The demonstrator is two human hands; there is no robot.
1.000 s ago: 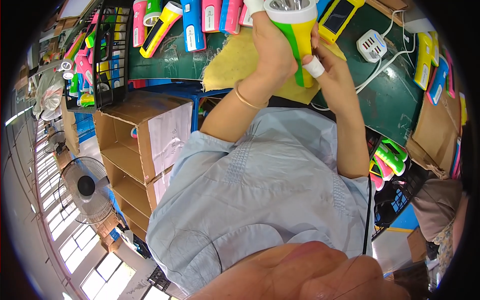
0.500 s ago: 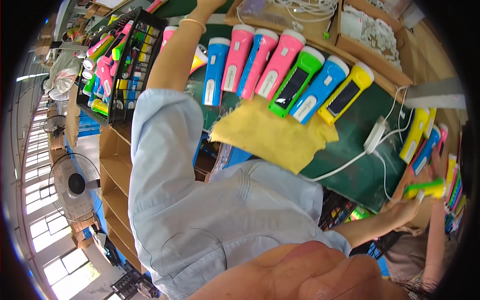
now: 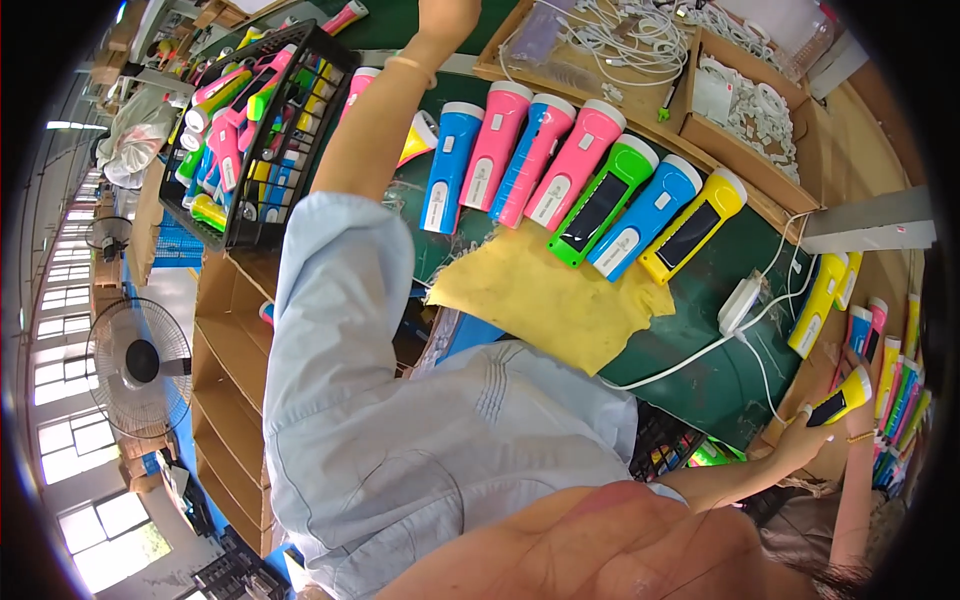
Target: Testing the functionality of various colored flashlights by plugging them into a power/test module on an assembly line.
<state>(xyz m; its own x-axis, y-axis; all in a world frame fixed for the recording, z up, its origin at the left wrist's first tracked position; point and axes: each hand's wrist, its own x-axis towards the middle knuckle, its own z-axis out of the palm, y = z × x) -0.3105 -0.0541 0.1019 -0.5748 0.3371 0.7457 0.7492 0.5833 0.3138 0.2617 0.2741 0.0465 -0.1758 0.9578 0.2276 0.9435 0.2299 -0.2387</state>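
Observation:
My left arm reaches far across the table, and my left hand [image 3: 447, 18] is cut off at the top edge, its fingers out of sight. At the right, my right hand [image 3: 797, 441] grips the handle end of a yellow flashlight [image 3: 842, 398] with a dark panel. A co-worker's hand [image 3: 855, 366] is close to that flashlight's head. Between my arms, several flashlights lie side by side in a fanned row, among them a blue one [image 3: 453, 168], a green one [image 3: 603, 202] and a yellow one [image 3: 693, 228]. A yellow cloth [image 3: 550, 290] lies just below the row.
A black crate [image 3: 240, 215] full of colourful flashlights stands at the left, above cardboard shelves [image 3: 225, 385]. Behind the row are a box of white cables [image 3: 625, 45] and a box of small white parts [image 3: 745, 120]. A white cable with an adapter [image 3: 738, 305] crosses the green table [image 3: 700, 380].
The whole view has shifted, so the row sits lower in the picture. The yellow flashlight in my right hand has turned, and its dark panel now shows.

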